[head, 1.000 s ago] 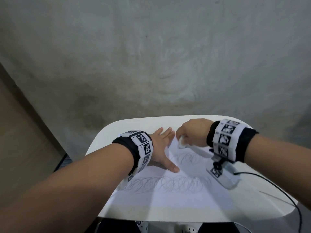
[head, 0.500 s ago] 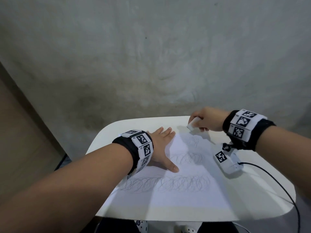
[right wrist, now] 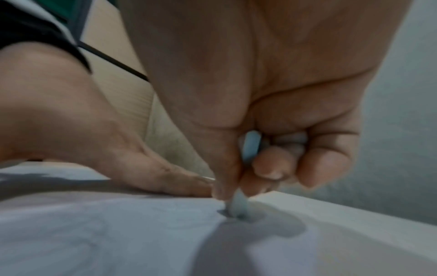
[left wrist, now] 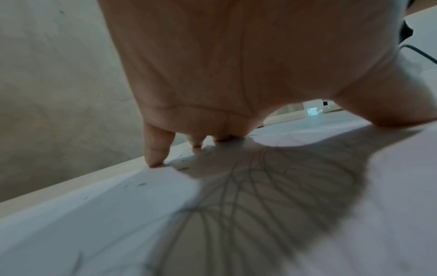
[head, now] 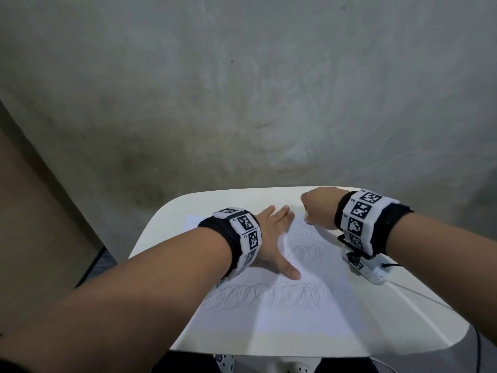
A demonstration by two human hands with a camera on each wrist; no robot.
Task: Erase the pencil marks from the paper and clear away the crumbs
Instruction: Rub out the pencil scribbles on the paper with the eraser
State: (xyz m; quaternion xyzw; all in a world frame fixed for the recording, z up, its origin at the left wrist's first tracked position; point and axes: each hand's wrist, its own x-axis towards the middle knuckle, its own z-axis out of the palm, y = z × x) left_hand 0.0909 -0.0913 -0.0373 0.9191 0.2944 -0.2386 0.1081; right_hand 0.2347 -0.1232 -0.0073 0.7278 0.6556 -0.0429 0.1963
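most of the eraser is hidden inside the curled fingers of the right hand, part of the pencil marks is covered by the left hand, and the crumbs are blurred specks.

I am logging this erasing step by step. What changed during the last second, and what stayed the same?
The right hand, gripping the eraser, swung away to the table's far edge, then came back down onto the paper near the top scribble. The left hand stayed flat on the paper; the lower scribbles remain.
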